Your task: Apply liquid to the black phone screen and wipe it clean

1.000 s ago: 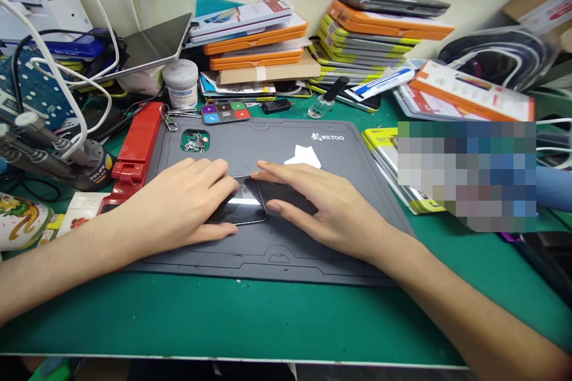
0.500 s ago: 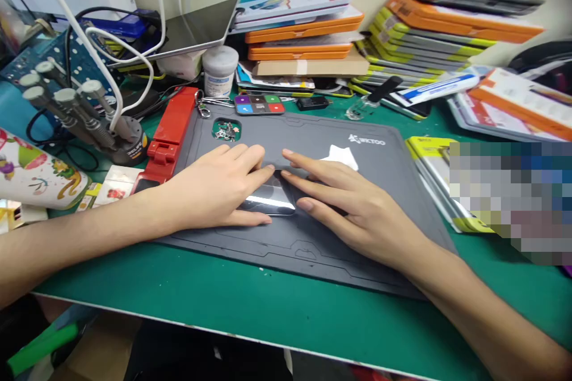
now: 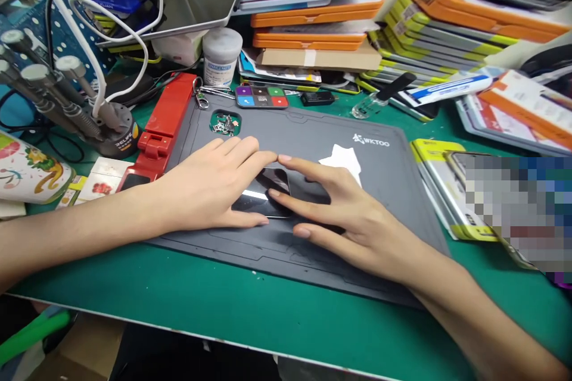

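A dark, glossy smartphone (image 3: 263, 195) lies flat on the grey work mat (image 3: 308, 125), a bright reflection across its screen. My left hand (image 3: 218, 181) spans the phone's left part, thumb along the near edge and index finger along the far edge, holding it; the palm hides that end. My right hand (image 3: 344, 205) has its fingers spread. One fingertip rests over the screen, the index tip meets my left index finger by the far edge, and the thumb lies off the near right corner. Behind my right hand lies a crumpled white wipe (image 3: 342, 161).
Small screws fill a recess (image 3: 225, 124) in the mat. Left are a red clamp holder (image 3: 167, 110) and a screwdriver stand (image 3: 111, 131). A paste jar (image 3: 220, 59), a glass bottle (image 3: 370, 104) and stacked orange boxes (image 3: 313, 18) stand behind. Yellow-edged packs (image 3: 440, 190) lie right.
My right fingers have spread wider; one fingertip has moved left onto the screen and the thumb has drawn toward me. My left hand stays on the phone. The camera view has shifted slightly.
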Action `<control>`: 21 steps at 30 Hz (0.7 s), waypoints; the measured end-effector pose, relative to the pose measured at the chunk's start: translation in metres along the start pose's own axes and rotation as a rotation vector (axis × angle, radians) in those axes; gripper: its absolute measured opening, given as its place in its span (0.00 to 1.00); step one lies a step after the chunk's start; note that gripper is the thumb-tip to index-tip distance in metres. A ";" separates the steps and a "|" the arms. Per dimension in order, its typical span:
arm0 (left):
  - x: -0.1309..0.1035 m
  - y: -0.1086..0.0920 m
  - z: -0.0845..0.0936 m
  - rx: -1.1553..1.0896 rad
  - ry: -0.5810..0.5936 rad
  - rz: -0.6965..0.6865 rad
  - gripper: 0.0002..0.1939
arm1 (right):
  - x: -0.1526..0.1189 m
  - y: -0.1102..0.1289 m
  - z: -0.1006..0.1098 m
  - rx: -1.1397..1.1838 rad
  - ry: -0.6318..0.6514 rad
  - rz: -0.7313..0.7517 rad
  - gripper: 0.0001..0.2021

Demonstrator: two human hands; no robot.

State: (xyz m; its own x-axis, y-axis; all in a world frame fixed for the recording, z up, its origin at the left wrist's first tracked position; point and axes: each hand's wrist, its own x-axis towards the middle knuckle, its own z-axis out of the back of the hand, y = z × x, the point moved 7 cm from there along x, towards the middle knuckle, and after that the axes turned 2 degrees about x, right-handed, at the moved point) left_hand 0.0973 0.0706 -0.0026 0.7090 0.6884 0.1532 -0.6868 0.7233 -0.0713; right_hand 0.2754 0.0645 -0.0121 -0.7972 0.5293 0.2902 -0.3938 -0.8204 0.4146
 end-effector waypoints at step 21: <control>0.003 0.009 0.007 -0.170 0.057 0.067 0.36 | 0.003 -0.006 0.000 -0.171 -0.090 -0.080 0.34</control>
State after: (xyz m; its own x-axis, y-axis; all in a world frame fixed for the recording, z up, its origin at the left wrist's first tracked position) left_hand 0.0918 0.0787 0.0040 0.6736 0.7339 0.0872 -0.6994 0.6711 -0.2461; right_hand 0.2756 0.0713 -0.0140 -0.7193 0.6050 0.3413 -0.5321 -0.7958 0.2891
